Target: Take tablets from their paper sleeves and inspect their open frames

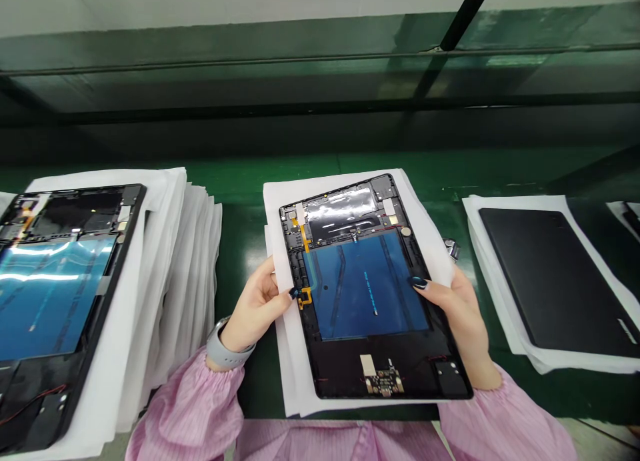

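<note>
Between my two hands is an opened tablet (345,367), its inside facing up, with a blue battery (350,294), an orange ribbon cable (303,237) and a small circuit board (385,379) showing. My left hand (260,301) grips its left edge, the thumb pressed near the ribbon cable's lower end. On the right edge, my right hand (460,311) has its thumb by the battery, and its other fingers are hidden underneath. White sheets (295,374) lie under the tablet, and both hands seem to take in the top sheet too.
At left, another opened tablet (95,341) tops a tall stack of white sheets (175,301). To the right, a closed black tablet (555,274) lies on white sheets (545,361). A small metallic object (451,248) sits behind my right hand on the green table (245,247).
</note>
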A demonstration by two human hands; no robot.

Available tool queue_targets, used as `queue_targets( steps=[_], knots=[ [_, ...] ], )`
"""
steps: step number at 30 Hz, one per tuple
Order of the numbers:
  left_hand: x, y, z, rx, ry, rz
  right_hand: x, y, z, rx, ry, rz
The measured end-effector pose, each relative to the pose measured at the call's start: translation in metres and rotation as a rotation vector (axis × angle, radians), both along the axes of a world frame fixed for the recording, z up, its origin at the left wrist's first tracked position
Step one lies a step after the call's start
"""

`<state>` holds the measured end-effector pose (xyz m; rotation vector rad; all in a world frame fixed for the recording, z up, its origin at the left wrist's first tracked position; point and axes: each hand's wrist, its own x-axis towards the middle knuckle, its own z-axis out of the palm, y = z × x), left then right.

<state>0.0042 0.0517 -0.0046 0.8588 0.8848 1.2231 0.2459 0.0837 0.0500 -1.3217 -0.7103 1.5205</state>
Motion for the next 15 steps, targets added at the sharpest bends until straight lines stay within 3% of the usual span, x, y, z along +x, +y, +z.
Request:
queue_targets(
  steps=[15],
  knots=[
    [0.0002,0.0004,0.0004,-0.032,0.050,0.009,-0.0004,0.0023,-0.0046,0.025,-0.042,0.014]
  ],
)
